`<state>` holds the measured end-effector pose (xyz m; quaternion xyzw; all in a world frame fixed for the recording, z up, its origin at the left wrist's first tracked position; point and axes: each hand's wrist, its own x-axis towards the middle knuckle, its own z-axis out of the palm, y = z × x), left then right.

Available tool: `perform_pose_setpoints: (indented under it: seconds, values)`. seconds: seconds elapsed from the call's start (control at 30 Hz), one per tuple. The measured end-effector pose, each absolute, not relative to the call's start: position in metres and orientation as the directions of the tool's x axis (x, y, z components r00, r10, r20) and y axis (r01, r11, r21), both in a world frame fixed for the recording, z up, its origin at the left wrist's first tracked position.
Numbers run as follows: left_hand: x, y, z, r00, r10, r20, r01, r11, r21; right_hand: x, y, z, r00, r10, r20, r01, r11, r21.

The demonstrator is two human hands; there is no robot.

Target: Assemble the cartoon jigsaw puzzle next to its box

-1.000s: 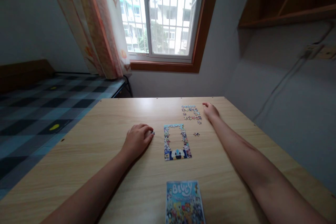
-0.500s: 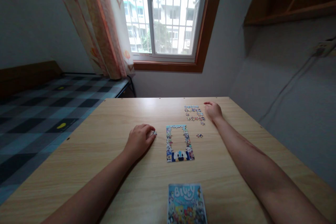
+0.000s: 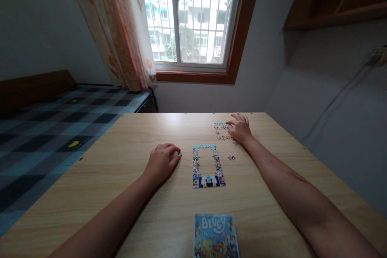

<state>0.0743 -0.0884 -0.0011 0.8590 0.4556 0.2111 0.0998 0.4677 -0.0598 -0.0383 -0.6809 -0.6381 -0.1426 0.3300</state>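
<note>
Puzzle: a bordered rectangle (image 3: 209,181) lies flat near the middle of the table, between the two hands; wood shows through its centre; a blue cartoon face fills the near edge
Loose pieces: rows (image 3: 225,137) spread beyond the puzzle, toward the far right; a small cluster (image 3: 231,157) lies just right of it
Left hand: the hand (image 3: 161,163) rests left of the puzzle, thumb and fingers together on a small piece (image 3: 180,153)
Right hand: the hand (image 3: 239,128) reaches over the right side of the rows, some fingers spread; I cannot tell whether it grips a piece
Box: a picture box (image 3: 216,234) marked "BLUEY", at the near edge of view
Table: pale wood grain (image 3: 151,129); window glare on its far part
Room: checked bed (image 3: 99,117) at left; flowered curtain (image 3: 121,28) beside a barred window (image 3: 201,20); wooden shelf (image 3: 338,20) and cable (image 3: 335,92) on the right wall (image 3: 332,56)
</note>
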Motion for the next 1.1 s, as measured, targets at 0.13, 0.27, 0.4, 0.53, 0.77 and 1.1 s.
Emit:
perform_pose_setpoints:
  seconds: [0.13,0.27,0.4,0.53,0.77,1.1]
  values:
    - [0.075,-0.089,0.0,0.482,0.831,0.279,0.747,-0.556,0.366,0.471,-0.06,-0.035,0.178,0.71,0.682,0.956,0.039,-0.29]
    - [0.074,-0.088,-0.002,0.489,0.825,0.284,0.739,-0.565,0.367,0.472,-0.061,-0.032,0.175,0.652,0.737,0.959,0.058,-0.279]
    - [0.073,-0.087,-0.002,0.495,0.824,0.275,0.738,-0.566,0.369,0.469,-0.062,-0.031,0.145,0.654,0.742,0.964,0.074,-0.254]
    - [0.074,-0.087,-0.002,0.485,0.827,0.284,0.739,-0.562,0.371,0.47,-0.062,-0.032,0.167,0.657,0.735,0.962,0.053,-0.267]
    - [0.075,-0.088,-0.001,0.477,0.831,0.285,0.747,-0.554,0.367,0.479,-0.06,-0.035,0.287,0.633,0.719,0.93,-0.005,-0.367]
    - [0.074,-0.088,-0.001,0.487,0.825,0.287,0.744,-0.564,0.359,0.501,-0.05,-0.047,0.433,0.595,0.677,0.852,-0.027,-0.522]
